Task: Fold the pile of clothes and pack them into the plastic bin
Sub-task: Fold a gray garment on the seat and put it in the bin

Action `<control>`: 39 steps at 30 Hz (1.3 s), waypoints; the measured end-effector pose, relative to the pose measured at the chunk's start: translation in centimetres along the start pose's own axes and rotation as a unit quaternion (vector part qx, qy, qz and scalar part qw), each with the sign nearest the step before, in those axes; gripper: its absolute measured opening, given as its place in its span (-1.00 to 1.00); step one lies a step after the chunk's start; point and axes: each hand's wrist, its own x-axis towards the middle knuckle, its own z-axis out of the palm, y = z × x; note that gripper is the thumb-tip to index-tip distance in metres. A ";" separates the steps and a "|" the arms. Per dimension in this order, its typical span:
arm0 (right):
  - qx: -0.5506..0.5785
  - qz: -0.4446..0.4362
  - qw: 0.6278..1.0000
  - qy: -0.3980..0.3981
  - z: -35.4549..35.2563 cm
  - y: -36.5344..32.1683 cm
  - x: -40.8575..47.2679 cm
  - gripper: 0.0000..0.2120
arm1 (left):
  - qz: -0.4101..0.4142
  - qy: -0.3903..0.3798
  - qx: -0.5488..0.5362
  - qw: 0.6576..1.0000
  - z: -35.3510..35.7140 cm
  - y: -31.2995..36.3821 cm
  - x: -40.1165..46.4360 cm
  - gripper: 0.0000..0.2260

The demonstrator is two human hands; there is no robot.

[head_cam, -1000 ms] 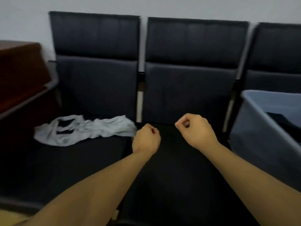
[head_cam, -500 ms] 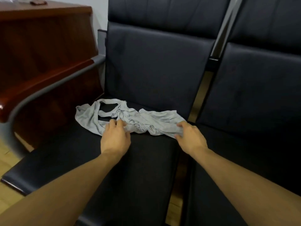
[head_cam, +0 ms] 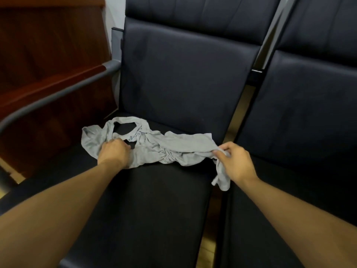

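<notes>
Grey, crumpled garment (head_cam: 154, 146) lies on the black chair seat (head_cam: 144, 200), left hand (head_cam: 114, 151) and right hand (head_cam: 236, 161) each gripping an end; lifting it bunched risks a tangled, uneven fold.

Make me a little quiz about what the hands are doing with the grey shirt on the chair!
1. True or false: the grey shirt is neatly folded.
2. Which hand holds the end that hangs over the seat edge: A left hand, B right hand?
3. What does the shirt lie on?

Key: 1 false, it is crumpled. 2 B. 3 the black chair seat.
</notes>
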 end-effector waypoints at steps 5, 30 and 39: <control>0.089 0.022 0.989 0.119 -7.6 -0.1 -1.9 -0.86 | 0.058 -0.113 0.058 0.990 0.1 2.8 -4.4 -0.72; -0.221 0.129 0.959 -0.121 -22.2 12.9 -18.4 -0.67 | 0.502 -0.429 0.103 0.744 4.3 20.5 -34.2 -0.82; -0.194 -0.096 0.958 -0.188 -11.6 9.9 -17.5 -0.59 | 0.519 -0.472 0.154 0.696 2.5 19.2 -36.0 -0.76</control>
